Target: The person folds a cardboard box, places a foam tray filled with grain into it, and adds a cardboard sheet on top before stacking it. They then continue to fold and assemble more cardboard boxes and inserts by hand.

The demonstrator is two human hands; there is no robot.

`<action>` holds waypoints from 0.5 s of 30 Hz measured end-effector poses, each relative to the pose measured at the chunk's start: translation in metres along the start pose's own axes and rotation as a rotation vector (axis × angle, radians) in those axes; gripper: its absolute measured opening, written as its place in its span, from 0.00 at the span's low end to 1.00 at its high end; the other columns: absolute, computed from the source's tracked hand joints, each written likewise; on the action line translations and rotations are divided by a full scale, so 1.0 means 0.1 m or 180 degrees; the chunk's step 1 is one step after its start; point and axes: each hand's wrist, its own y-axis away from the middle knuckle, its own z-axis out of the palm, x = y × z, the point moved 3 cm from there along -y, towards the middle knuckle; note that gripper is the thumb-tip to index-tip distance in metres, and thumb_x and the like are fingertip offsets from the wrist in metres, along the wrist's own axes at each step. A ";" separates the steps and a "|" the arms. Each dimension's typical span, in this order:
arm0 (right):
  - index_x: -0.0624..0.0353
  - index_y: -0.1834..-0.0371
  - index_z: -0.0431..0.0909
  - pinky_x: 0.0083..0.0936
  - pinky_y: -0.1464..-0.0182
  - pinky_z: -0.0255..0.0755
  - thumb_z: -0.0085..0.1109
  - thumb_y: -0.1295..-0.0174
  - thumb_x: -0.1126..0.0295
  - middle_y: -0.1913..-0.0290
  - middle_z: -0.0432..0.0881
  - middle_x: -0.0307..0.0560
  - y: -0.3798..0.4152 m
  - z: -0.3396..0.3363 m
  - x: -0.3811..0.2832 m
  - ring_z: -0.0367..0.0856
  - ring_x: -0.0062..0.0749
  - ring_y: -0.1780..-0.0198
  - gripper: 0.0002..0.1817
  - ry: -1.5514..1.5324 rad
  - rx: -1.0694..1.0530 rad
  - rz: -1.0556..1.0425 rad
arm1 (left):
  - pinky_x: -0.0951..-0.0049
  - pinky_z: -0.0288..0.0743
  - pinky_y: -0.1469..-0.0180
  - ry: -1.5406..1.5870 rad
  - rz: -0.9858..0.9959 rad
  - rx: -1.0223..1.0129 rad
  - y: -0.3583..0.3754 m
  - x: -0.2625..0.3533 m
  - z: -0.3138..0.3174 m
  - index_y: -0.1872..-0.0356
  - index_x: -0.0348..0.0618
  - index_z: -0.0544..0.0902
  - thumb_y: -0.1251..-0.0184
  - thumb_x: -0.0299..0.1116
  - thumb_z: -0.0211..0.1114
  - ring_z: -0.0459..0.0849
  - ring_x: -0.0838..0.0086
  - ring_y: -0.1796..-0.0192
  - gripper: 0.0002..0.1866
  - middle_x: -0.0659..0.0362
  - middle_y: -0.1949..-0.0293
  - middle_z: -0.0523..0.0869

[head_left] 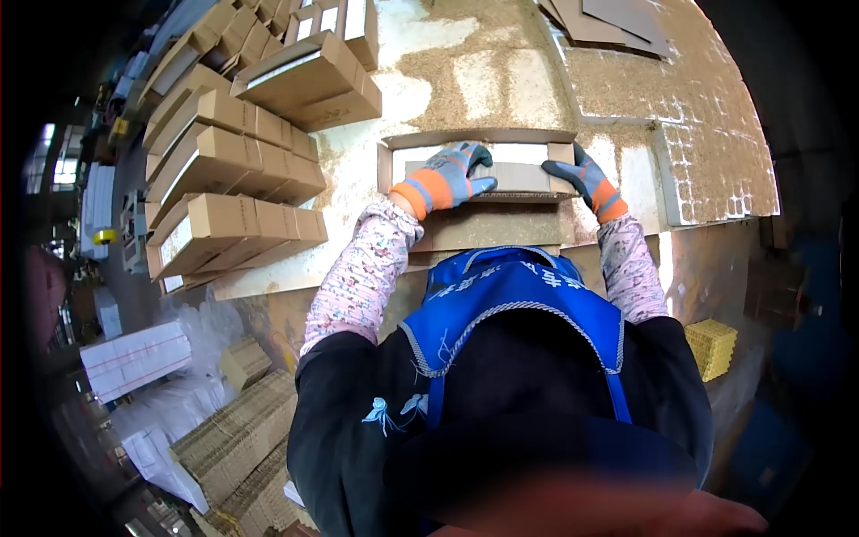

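An open cardboard box (388, 166) lies lengthwise on the worktable (349, 179) in front of me, with white material inside. A grey-brown cardboard piece (519, 177) lies in it along the near side. My left hand (447, 175), in a grey and orange glove, rests on the box's near left part, thumb and fingers apart over the cardboard piece. At the right end is my right hand (586, 179), gloved alike, its thumb over the cardboard piece and its fingers around the end wall. Part of its grip is hidden behind the wall.
Long cardboard boxes (224, 166) are stacked at the left of the table. Flat cardboard sheets (608, 27) lie at the far right, above a white-gridded block (711, 170). A yellow stack (711, 349) stands low at the right, cardboard bundles (233, 430) at the lower left.
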 end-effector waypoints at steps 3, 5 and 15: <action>0.62 0.41 0.67 0.22 0.49 0.72 0.72 0.52 0.64 0.50 0.79 0.47 0.03 0.03 -0.11 0.77 0.29 0.50 0.35 -0.0139 0.0057 0.0127 | 0.66 0.72 0.54 0.0110 0.0091 0.0222 0.10 0.06 -0.21 0.55 0.45 0.78 0.42 0.47 0.62 0.80 0.59 0.59 0.19 0.50 0.63 0.81; 0.62 0.41 0.67 0.22 0.49 0.72 0.72 0.52 0.65 0.49 0.78 0.47 0.00 0.01 -0.06 0.77 0.29 0.50 0.35 -0.0182 0.0124 0.0101 | 0.71 0.74 0.56 0.0866 -0.0028 0.1145 0.35 0.14 -0.58 0.56 0.42 0.81 0.41 0.40 0.64 0.83 0.65 0.60 0.16 0.52 0.63 0.84; 0.63 0.41 0.67 0.23 0.47 0.70 0.64 0.46 0.66 0.49 0.77 0.49 -0.12 -0.20 0.48 0.76 0.31 0.49 0.29 -0.0145 -0.0062 -0.0310 | 0.73 0.62 0.39 -0.1241 -0.0960 0.1333 0.61 -1.01 -0.28 0.34 0.41 0.63 0.46 0.46 0.69 0.70 0.71 0.43 0.40 0.55 0.43 0.73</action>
